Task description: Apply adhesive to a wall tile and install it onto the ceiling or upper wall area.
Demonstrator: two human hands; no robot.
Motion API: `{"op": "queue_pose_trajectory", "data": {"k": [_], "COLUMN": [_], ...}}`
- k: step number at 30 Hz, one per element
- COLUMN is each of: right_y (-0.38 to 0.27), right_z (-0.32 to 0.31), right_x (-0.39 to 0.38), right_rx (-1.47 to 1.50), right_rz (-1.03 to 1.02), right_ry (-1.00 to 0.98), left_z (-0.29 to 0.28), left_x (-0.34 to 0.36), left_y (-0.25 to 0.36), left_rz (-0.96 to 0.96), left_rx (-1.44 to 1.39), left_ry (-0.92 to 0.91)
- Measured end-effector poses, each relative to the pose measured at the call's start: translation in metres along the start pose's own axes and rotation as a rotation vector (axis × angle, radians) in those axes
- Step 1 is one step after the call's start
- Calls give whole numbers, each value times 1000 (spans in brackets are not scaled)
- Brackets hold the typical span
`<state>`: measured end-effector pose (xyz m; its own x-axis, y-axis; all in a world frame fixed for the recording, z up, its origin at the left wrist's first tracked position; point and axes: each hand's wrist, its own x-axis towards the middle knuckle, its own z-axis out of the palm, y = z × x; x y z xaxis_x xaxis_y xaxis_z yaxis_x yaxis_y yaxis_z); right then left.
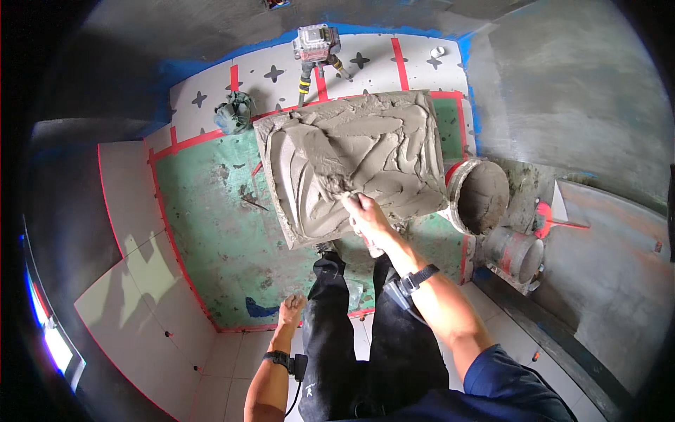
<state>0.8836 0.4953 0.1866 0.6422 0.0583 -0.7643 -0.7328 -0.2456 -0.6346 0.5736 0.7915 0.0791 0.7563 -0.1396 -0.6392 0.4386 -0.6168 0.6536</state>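
a tripod device (315, 43) stands just beyond the far edge of the slab (277, 195), and a crumpled greenish bag (235, 112) sits by its far left corner. a blue scrap (260, 308) and a dark stick (253, 202) lie on the green sheet (204, 232), which is bordered by red tape (160, 199). at the slab's right side, a large bucket (453, 200) has grey-coated insides; how full it is cannot be told. a smaller pail (508, 254) is just nearer, beside a red tool (543, 219). the slab, in front of the person's feet, is spread with ridged grey mortar (394, 155). the right hand (365, 216) grips a trowel (332, 177) over it; the left hand (292, 309) hangs beside the left leg, its grip unclear.
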Motion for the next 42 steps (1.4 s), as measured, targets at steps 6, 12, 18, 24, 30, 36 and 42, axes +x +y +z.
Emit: {"op": "queue_pose_trajectory", "data": {"k": [6,12,18,24,30,36,42], "right_y": [-25,30,79,64,50,63,202], "right_z": [-49,-95,-181,-247,-304,-352,-415], "right_x": [11,-18,-86,-66,29,107,128], "right_rx": [-1071,-845,-546,-264,101,246,-682], "right_rz": [-349,-186,77,36,-99,-189,-898], "right_ry": [257,249,260,226,210,6,223], "left_z": [-27,-8,-6,0,47,129,208], "left_x": [5,15,26,38,56,69,90], "left_y": [8,13,43,96,134,188,235], "left_rz": [359,149,115,-370,-299,-376,-399], "left_rx": [498,46,54,-185,-301,-392,-412], "left_ry": [113,-7,2,-62,0,13,-62]}}
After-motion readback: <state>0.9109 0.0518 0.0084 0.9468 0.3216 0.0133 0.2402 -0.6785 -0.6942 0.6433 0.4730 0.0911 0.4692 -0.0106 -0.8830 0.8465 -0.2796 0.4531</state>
